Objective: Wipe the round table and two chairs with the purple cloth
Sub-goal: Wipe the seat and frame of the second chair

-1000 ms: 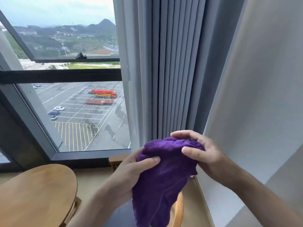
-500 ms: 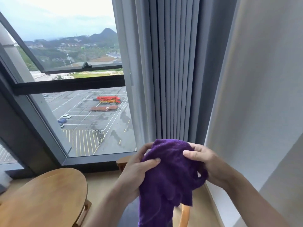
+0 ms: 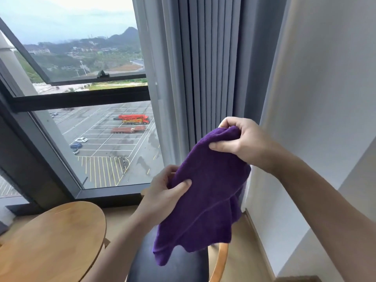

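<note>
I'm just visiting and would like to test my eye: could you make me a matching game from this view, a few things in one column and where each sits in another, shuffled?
Things:
1. soft purple cloth
2. round light wooden table
3. wooden-framed chair with a dark seat
4. pleated grey curtain

Places:
A. lower left, under the window
B. hanging beside the window, upper middle
C. held in the air by the left hand and right hand
D. directly below the cloth

Pairs: 1-C, 2-A, 3-D, 4-B
</note>
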A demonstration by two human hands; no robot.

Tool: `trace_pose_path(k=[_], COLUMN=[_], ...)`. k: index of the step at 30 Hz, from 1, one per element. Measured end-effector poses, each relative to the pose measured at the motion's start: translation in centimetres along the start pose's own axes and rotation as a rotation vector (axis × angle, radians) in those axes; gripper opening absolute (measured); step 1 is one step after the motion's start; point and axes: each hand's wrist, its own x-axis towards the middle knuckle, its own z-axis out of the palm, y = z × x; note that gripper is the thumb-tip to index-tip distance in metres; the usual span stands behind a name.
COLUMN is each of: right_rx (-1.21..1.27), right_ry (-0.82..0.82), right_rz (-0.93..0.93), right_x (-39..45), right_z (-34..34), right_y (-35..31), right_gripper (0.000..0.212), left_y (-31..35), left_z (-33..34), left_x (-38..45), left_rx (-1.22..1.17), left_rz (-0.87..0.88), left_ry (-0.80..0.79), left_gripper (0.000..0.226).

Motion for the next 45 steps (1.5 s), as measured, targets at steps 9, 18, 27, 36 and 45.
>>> trace_pose_path(k=[9, 18, 27, 36, 45], right_rx=[0.079, 0.537, 0.781, 0.626, 0.336], right_ry=[0.025, -0.007, 0.122, 0.185, 0.194], right_rz=[0.153, 0.237, 0.378, 0.415, 0.378], right_x=[3.0, 2.8, 1.5, -0.2, -0.5], right_z=[3.6, 0.0, 1.9, 1.1, 0.6], right_y=[-1.8, 0.6, 3.9, 7.0, 6.7], right_gripper=[0.024, 0.016, 0.020, 0.031, 0.028], left_y=[2.3, 4.4, 0.1, -2.1, -2.7], left_z=[5.7, 2.4, 6.8, 4.6, 6.4], left_x=[-1.1, 3.0, 2.9, 5.4, 5.9], left_rx=[-0.034, -0.217, 0.056, -0.189, -0.015], left_rz=[0.219, 0.189, 0.340, 0.043, 0.140], left_ry=[-0.120, -0.154, -0.097, -0.217, -0.411], left_gripper=[0.101, 0.028, 0.039, 0.029, 0.013])
